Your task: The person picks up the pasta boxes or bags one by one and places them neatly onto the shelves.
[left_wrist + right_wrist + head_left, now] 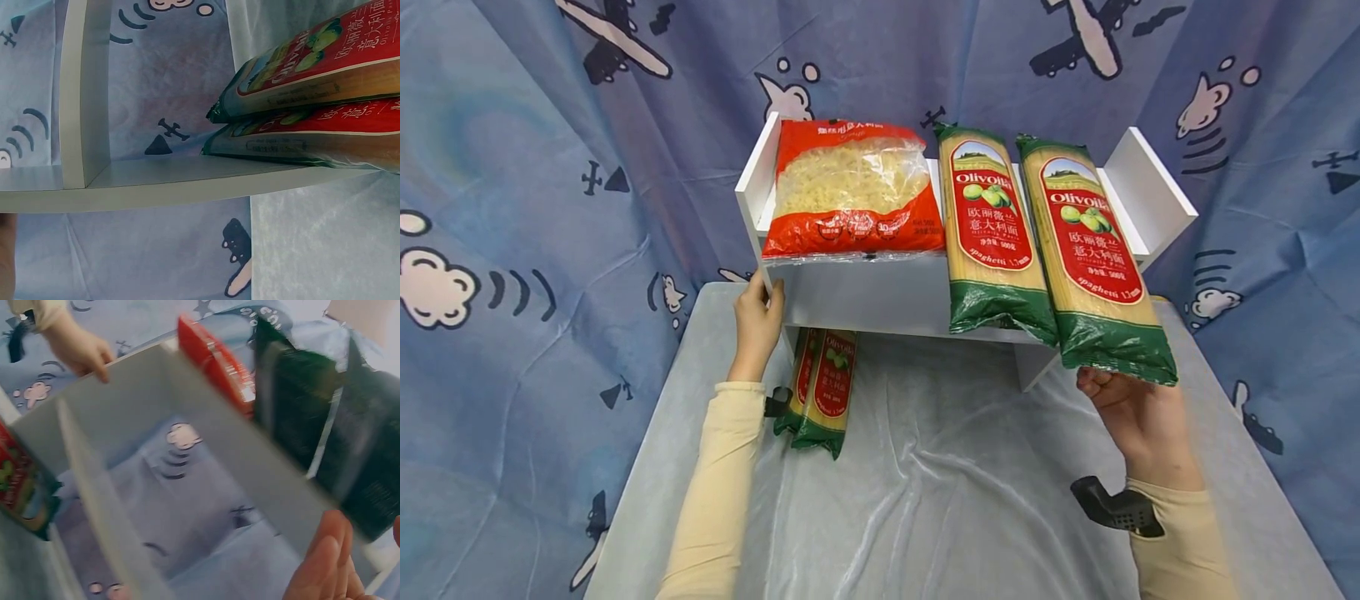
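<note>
A white shelf (865,296) stands on the cloth-covered table. My left hand (758,315) grips its left side panel, thumb in front. On top lie a red bag of pasta (853,192) at the left and two green-ended spaghetti packs, the middle one (992,225) and the right one (1097,250). Both packs jut over the shelf's front edge. My right hand (1138,417) is just below the right pack's green lower end, which hides some fingertips. In the right wrist view the fingers (328,556) are loosely extended near the shelf edge, with nothing between them visible.
Under the shelf's left side lie two more spaghetti packs (827,383), overlapping; the left wrist view shows them close to a white panel (81,94). A blue patterned curtain (520,250) hangs behind. Grey wrinkled cloth (925,483) covers the table.
</note>
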### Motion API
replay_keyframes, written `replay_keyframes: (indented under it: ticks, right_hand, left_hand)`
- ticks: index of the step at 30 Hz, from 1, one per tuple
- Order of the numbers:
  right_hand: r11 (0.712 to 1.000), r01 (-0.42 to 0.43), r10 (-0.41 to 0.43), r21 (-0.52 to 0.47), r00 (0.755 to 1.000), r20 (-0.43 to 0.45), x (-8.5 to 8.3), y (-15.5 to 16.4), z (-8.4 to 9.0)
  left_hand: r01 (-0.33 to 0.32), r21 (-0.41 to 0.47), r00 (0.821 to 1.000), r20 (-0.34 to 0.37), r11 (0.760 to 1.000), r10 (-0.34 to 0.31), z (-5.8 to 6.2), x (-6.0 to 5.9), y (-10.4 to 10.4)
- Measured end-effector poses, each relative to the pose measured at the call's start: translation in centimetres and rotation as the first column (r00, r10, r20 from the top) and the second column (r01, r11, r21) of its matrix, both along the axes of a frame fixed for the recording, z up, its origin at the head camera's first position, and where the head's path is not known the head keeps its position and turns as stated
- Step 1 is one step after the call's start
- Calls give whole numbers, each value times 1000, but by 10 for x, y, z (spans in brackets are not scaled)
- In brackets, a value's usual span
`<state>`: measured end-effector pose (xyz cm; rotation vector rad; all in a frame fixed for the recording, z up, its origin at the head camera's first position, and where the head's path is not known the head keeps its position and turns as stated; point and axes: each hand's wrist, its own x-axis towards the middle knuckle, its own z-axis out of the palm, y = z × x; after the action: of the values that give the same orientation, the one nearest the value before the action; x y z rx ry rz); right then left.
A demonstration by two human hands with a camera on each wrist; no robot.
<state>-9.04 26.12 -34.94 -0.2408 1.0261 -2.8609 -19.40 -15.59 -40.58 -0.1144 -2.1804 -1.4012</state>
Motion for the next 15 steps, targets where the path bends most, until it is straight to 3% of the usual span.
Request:
replay_keyframes:
  ticks: [4,8,15]
  right_hand:
    - [984,30,-41,176,997,62,3,-14,-23]
    - [959,-13,-14,282,996,93,6,-32,-51]
    - [927,-155,123,341,986,111,4,-63,-96]
  left_hand:
    - [0,2,1000,-2,1000,0,0,0,0]
    - [-3,-4,1000,-11,1000,3,-1,-1,0]
    - [-1,-6,1000,-23,1000,1,-1,0,0]
